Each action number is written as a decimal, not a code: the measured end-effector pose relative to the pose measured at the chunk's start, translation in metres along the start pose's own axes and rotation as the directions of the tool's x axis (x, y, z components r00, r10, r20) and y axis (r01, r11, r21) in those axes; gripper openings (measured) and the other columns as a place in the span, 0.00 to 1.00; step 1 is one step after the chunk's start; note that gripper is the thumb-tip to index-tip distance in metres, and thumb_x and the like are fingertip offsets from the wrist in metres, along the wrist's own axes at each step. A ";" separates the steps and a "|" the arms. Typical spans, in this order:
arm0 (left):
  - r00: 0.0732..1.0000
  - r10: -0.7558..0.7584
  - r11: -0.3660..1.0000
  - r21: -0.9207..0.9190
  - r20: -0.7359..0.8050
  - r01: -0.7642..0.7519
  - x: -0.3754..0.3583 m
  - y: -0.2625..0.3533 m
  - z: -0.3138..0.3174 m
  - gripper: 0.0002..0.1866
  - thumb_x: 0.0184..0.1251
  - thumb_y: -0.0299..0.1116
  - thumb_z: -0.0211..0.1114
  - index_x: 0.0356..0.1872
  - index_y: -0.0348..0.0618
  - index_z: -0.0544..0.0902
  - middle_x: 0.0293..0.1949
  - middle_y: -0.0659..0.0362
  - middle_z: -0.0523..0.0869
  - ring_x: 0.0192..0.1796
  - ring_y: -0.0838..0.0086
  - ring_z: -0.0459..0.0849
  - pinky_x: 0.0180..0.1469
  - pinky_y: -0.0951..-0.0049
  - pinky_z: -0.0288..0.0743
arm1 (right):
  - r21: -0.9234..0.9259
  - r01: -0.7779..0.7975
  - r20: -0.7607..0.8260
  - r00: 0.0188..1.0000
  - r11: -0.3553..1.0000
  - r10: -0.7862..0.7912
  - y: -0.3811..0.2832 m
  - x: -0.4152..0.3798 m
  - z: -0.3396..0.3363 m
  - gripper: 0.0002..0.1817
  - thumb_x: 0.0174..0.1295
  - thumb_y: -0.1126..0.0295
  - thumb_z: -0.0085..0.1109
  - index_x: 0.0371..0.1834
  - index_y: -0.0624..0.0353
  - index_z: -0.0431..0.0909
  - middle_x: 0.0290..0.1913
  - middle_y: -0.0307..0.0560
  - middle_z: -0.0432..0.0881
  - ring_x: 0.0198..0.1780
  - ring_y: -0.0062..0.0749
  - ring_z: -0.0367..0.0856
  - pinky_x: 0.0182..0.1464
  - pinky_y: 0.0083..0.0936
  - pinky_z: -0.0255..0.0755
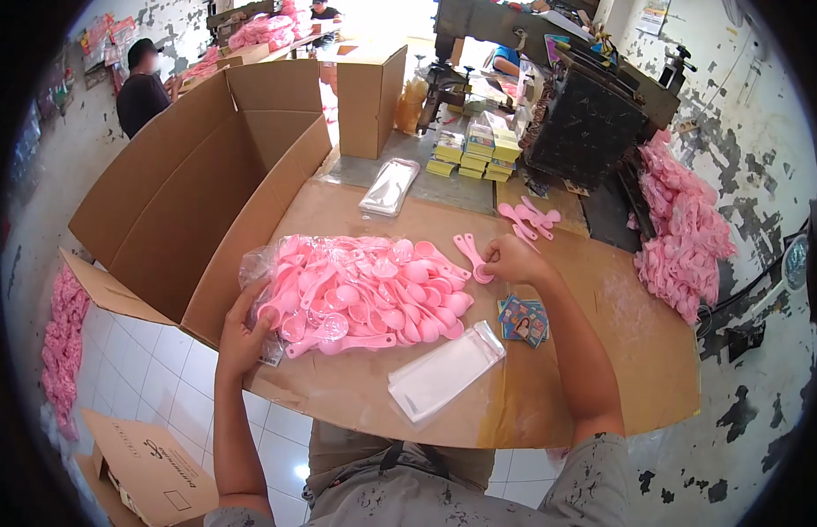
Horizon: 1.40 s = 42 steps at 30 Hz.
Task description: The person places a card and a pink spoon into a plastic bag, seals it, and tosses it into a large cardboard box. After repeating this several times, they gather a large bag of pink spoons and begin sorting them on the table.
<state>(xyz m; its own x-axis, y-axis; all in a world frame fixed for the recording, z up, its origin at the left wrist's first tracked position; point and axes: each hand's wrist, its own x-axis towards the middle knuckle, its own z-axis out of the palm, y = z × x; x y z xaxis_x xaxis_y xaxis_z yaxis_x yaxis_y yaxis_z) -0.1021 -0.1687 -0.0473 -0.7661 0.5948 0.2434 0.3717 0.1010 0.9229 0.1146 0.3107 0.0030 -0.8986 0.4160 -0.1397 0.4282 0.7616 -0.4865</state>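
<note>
A clear plastic bag lies on the cardboard-covered table with a heap of pink plastic spoons in and spilling out of it. My left hand grips the bag's left edge, thumb against the spoons. To the right of the heap, my right hand is closed, its fingertips at the bowl end of a pink spoon that lies beside another. Several loose spoons rest just beyond that hand. Nearer to me are a stack of clear plastic sleeves and some small picture cards.
A large open carton stands on the left. Behind the table top are a packet of clear sleeves, stacked card bundles and a dark machine. Pink bagged goods hang at right. A person works at back left.
</note>
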 end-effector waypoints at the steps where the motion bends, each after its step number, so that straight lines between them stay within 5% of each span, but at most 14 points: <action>1: 1.000 -0.003 1.000 -0.006 -0.002 0.003 0.000 0.001 0.000 0.29 0.71 0.31 0.69 0.73 0.37 0.78 0.72 0.49 0.82 0.76 0.61 0.77 0.78 0.61 0.67 | -0.028 -0.003 -0.025 1.000 1.000 0.002 0.007 0.002 -0.003 0.15 0.57 0.60 0.76 0.37 0.63 0.92 0.33 0.59 0.91 0.37 0.45 0.92 0.43 0.40 0.83; 3: 1.000 0.005 1.000 0.011 -0.004 -0.005 0.000 0.004 0.001 0.29 0.72 0.31 0.69 0.73 0.37 0.78 0.72 0.49 0.82 0.75 0.61 0.77 0.78 0.61 0.67 | -0.085 -0.009 -0.076 0.997 0.996 0.003 0.023 0.005 -0.011 0.15 0.57 0.62 0.75 0.39 0.63 0.92 0.37 0.59 0.92 0.39 0.44 0.92 0.43 0.41 0.83; 6: 1.000 -0.002 1.000 0.016 -0.002 0.002 -0.002 0.004 0.001 0.29 0.72 0.31 0.69 0.73 0.37 0.78 0.72 0.49 0.82 0.75 0.61 0.77 0.78 0.61 0.67 | -0.176 -0.117 -0.537 0.844 0.977 0.005 0.067 0.011 -0.016 0.18 0.58 0.64 0.75 0.47 0.64 0.90 0.44 0.61 0.92 0.42 0.43 0.92 0.45 0.41 0.82; 9: 1.000 0.006 1.000 0.030 0.002 -0.007 0.000 0.005 0.000 0.29 0.72 0.31 0.69 0.74 0.37 0.78 0.72 0.49 0.82 0.75 0.61 0.77 0.78 0.61 0.67 | -0.330 0.003 -0.528 0.828 0.944 -0.188 0.017 -0.008 -0.018 0.22 0.64 0.62 0.72 0.56 0.67 0.87 0.51 0.63 0.90 0.48 0.44 0.90 0.48 0.39 0.82; 11: 1.000 0.004 1.000 0.020 0.008 -0.004 -0.001 0.004 0.001 0.29 0.72 0.31 0.69 0.74 0.37 0.78 0.72 0.49 0.81 0.75 0.62 0.77 0.78 0.62 0.68 | 0.221 0.150 -0.207 0.973 0.964 -0.104 0.002 0.001 0.008 0.24 0.71 0.58 0.68 0.59 0.68 0.85 0.54 0.61 0.90 0.52 0.41 0.89 0.51 0.37 0.82; 19: 1.000 -0.010 1.000 -0.011 0.005 0.010 0.000 0.002 0.001 0.29 0.73 0.29 0.68 0.74 0.37 0.78 0.72 0.49 0.81 0.75 0.62 0.77 0.78 0.62 0.68 | 0.507 -0.118 0.302 0.952 0.854 -0.048 -0.056 0.012 0.024 0.22 0.76 0.54 0.67 0.56 0.64 0.88 0.43 0.35 0.87 0.41 0.20 0.81 0.45 0.24 0.77; 22: 1.000 -0.011 1.000 0.004 0.009 0.011 0.000 0.003 0.000 0.29 0.73 0.28 0.68 0.74 0.37 0.77 0.72 0.49 0.81 0.75 0.62 0.77 0.78 0.62 0.68 | 0.318 0.017 0.272 0.956 0.948 -0.108 -0.042 0.019 0.026 0.22 0.73 0.56 0.68 0.55 0.64 0.88 0.41 0.42 0.90 0.40 0.23 0.84 0.44 0.27 0.79; 25: 1.000 -0.020 1.000 0.010 0.010 0.020 0.000 0.006 0.000 0.29 0.73 0.29 0.69 0.74 0.37 0.77 0.72 0.49 0.81 0.75 0.62 0.77 0.78 0.62 0.68 | 0.386 0.140 0.203 0.951 0.912 -0.232 -0.037 0.008 0.022 0.18 0.73 0.58 0.67 0.51 0.65 0.89 0.37 0.41 0.88 0.38 0.24 0.82 0.42 0.27 0.78; 28: 1.000 -0.021 1.000 0.011 0.006 0.021 0.000 0.005 0.000 0.29 0.73 0.29 0.69 0.74 0.37 0.78 0.73 0.50 0.81 0.76 0.62 0.77 0.79 0.62 0.67 | 0.249 0.098 0.097 0.987 0.964 -0.125 -0.038 -0.001 0.000 0.14 0.77 0.62 0.64 0.51 0.63 0.88 0.38 0.36 0.87 0.40 0.20 0.80 0.45 0.26 0.75; 31: 0.999 -0.039 0.999 -0.036 0.007 0.039 -0.001 0.010 0.002 0.30 0.72 0.29 0.69 0.75 0.37 0.77 0.73 0.49 0.81 0.76 0.62 0.77 0.79 0.61 0.67 | 0.094 0.300 -0.097 0.952 0.949 -0.291 -0.021 -0.004 -0.004 0.14 0.79 0.62 0.61 0.50 0.63 0.88 0.36 0.39 0.87 0.40 0.22 0.81 0.46 0.27 0.75; 34: 0.999 -0.037 0.999 -0.022 0.002 0.037 -0.001 0.009 0.002 0.30 0.72 0.29 0.69 0.75 0.37 0.77 0.73 0.49 0.80 0.76 0.62 0.76 0.79 0.61 0.67 | 0.262 0.212 -0.106 0.976 0.942 -0.190 -0.010 -0.010 -0.011 0.14 0.79 0.63 0.61 0.52 0.63 0.87 0.35 0.41 0.87 0.40 0.23 0.82 0.47 0.28 0.76; 37: 0.999 -0.034 0.999 -0.034 -0.001 0.034 -0.001 0.007 0.002 0.30 0.72 0.29 0.69 0.75 0.37 0.77 0.73 0.48 0.80 0.76 0.61 0.76 0.79 0.62 0.66 | 0.039 0.025 -0.115 0.993 0.999 -0.020 0.019 -0.001 -0.028 0.16 0.75 0.61 0.65 0.57 0.61 0.87 0.46 0.49 0.88 0.49 0.30 0.84 0.54 0.32 0.77; 40: 0.999 -0.034 0.999 -0.038 0.009 0.034 -0.001 0.006 0.001 0.30 0.72 0.29 0.69 0.75 0.37 0.77 0.73 0.48 0.80 0.76 0.61 0.76 0.79 0.62 0.66 | -0.593 -0.090 -0.618 0.688 0.800 -0.381 0.026 -0.015 -0.012 0.22 0.70 0.61 0.69 0.63 0.60 0.84 0.60 0.57 0.83 0.61 0.43 0.81 0.63 0.38 0.76; 42: 1.000 -0.028 0.999 -0.038 0.004 0.028 0.000 0.003 0.001 0.30 0.72 0.30 0.69 0.75 0.37 0.77 0.73 0.48 0.81 0.76 0.61 0.76 0.79 0.62 0.66 | -0.439 0.150 -0.458 0.811 0.886 -0.365 0.019 -0.015 -0.004 0.25 0.69 0.62 0.69 0.66 0.60 0.82 0.64 0.60 0.79 0.66 0.50 0.78 0.67 0.38 0.74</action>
<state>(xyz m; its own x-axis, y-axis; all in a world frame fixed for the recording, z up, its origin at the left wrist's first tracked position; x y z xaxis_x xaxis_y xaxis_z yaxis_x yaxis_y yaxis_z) -0.1009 -0.1676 -0.0447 -0.7740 0.5952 0.2160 0.3297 0.0875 0.9400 0.1369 0.3202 -0.0008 -0.8406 0.2872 0.4592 0.2864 0.9553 -0.0732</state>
